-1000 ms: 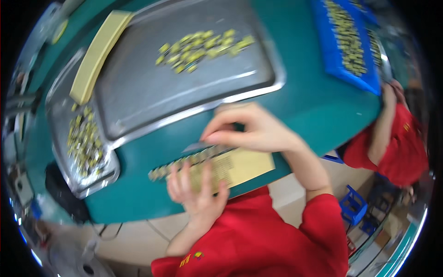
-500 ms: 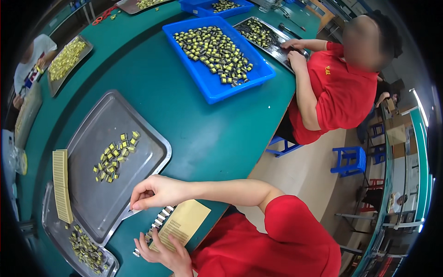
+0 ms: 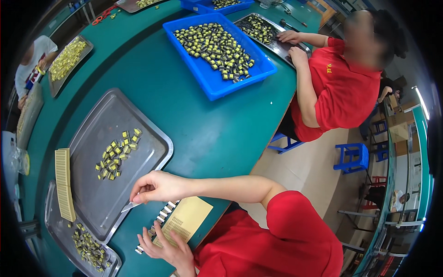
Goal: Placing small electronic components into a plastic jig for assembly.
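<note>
My right hand (image 3: 154, 187) is pinched closed on a thin, pale, pointed piece (image 3: 131, 207), held over the near edge of the large grey metal tray (image 3: 87, 122). My left hand (image 3: 168, 249) rests with fingers spread on a yellow sheet (image 3: 194, 217) bearing rows of small marks. Beside that sheet runs a row of small silvery-and-dark components (image 3: 162, 215), partly hidden by both hands. In the large tray sits a loose heap of small yellow-and-black components (image 3: 115, 154).
A second tray (image 3: 53, 217) with dark-yellow components lies near left, with a tan ribbed strip (image 3: 65, 184) over the trays' edges. A blue bin (image 3: 217, 94) of components stands farther off. Across the table a co-worker in red (image 3: 341, 87) handles a metal tray (image 3: 288, 50). Blue stools (image 3: 351, 158) stand right.
The view has shifted slightly. Both my hands keep nearly the same place, the right one still pinching the pale piece. The co-worker's hands have shifted a little on their tray.
</note>
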The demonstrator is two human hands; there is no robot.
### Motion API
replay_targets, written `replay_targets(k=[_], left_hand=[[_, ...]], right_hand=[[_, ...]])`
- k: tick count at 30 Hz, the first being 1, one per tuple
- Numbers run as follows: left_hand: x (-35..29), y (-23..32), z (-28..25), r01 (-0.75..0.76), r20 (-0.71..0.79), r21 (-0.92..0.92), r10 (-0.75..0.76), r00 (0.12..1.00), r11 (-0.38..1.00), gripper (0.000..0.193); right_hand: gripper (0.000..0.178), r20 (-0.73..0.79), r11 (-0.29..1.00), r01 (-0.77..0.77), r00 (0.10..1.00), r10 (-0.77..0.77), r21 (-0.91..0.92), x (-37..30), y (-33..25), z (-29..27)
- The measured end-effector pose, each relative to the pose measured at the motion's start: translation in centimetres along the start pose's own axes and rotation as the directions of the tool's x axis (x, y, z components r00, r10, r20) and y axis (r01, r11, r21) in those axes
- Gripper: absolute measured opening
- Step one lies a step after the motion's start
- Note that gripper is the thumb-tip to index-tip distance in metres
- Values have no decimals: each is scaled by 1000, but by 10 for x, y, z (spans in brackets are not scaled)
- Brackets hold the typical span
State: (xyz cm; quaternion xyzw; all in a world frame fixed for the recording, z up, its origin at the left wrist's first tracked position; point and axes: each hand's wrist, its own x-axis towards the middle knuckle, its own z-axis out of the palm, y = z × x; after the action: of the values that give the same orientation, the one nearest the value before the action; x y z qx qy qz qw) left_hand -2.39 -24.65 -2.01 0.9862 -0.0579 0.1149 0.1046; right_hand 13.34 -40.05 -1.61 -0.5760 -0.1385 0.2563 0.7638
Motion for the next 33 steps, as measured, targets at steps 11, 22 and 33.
replay_targets(k=[11,22,33], left_hand=[[-12,-4,-3,23,-77,-199,-39,996,980,43],[-26,-3,0,-206,-151,-355,162,975,912,31],[-24,-5,-4,-307,-77,-459,307,948,834,16]], right_hand=[[20,-4,997,-20,1000,20,-73,-1,1,3],[18,-102,919,39,991,-85,-392,-27,-49,11],[17,-175,854,56,970,-170,-517,-101,-13,20]])
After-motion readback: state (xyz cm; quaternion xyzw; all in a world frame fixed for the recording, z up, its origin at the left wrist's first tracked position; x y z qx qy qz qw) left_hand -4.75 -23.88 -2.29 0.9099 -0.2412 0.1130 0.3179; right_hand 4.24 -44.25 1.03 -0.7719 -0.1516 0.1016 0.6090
